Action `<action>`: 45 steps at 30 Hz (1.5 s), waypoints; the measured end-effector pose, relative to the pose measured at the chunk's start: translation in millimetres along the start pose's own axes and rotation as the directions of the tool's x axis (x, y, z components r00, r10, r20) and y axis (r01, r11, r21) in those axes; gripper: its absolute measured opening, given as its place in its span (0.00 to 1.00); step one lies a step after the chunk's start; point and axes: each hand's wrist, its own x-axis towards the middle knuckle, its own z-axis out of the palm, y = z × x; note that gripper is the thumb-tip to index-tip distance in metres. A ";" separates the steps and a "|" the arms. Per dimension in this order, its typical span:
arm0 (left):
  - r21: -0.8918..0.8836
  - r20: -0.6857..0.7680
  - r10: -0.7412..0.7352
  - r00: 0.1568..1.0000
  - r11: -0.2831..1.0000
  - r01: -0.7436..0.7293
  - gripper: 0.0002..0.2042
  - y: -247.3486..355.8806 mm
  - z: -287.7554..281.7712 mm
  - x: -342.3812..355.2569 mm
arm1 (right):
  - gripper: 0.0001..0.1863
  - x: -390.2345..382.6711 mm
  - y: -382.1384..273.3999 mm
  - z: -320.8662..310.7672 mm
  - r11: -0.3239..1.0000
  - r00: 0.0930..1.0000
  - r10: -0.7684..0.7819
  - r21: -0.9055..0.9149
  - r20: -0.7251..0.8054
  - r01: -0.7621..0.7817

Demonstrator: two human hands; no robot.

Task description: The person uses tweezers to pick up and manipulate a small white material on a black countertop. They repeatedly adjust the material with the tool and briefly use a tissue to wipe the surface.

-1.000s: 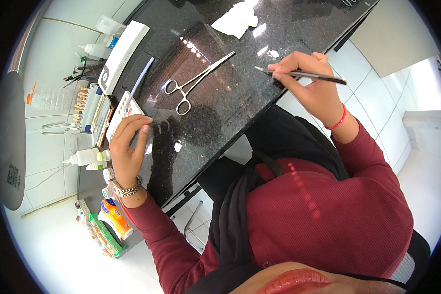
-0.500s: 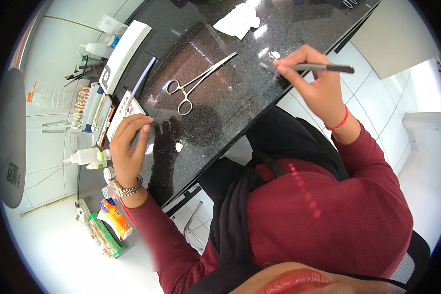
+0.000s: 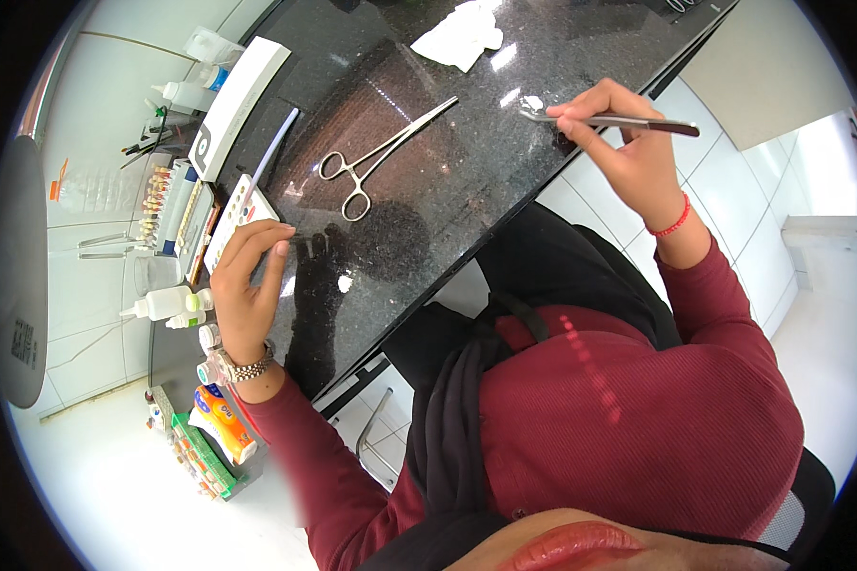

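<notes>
My right hand (image 3: pixel 624 143) holds a thin metal instrument (image 3: pixel 628 122) like a pen, its tip down near a small white speck (image 3: pixel 533 102) on the black granite counter (image 3: pixel 428 190). My left hand (image 3: pixel 248 281) rests at the counter's left edge, fingers pinched together on something too small to make out, just below a white tray with coloured dots (image 3: pixel 236 217). Steel scissor-handled forceps (image 3: pixel 376 157) lie shut on the counter between my hands.
A crumpled white tissue (image 3: pixel 459 36) lies at the far side. A long white box (image 3: pixel 233 105), a rack of small vials (image 3: pixel 167 205), dropper bottles (image 3: pixel 167 303) and an orange bottle (image 3: pixel 224 419) crowd the left. White tiled floor lies to the right.
My right hand has moved the instrument's tip up and to the right along the counter, toward the white speck. My left hand has stayed almost still.
</notes>
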 end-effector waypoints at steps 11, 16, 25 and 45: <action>-0.002 -0.004 -0.011 1.000 1.000 0.011 0.05 -0.8 -1.1 0.6 | 0.04 -0.7 -1.4 -10.5 0.979 0.993 0.114 0.171 0.015 -0.115; -0.009 -0.006 -0.017 1.000 1.000 0.017 0.05 -5.0 0.5 1.1 | 0.03 -3.8 -0.9 -14.8 0.969 0.982 0.047 0.231 0.185 -0.089; -0.024 -0.029 -0.031 0.999 0.999 0.030 0.05 -12.3 1.9 2.8 | 0.03 2.3 -1.8 -21.6 0.974 0.974 0.049 0.205 0.222 -0.096; -0.029 -0.024 -0.025 0.999 0.999 0.025 0.05 -13.7 2.9 0.9 | 0.03 -3.2 1.6 -19.5 0.938 0.970 0.138 0.288 0.200 -0.192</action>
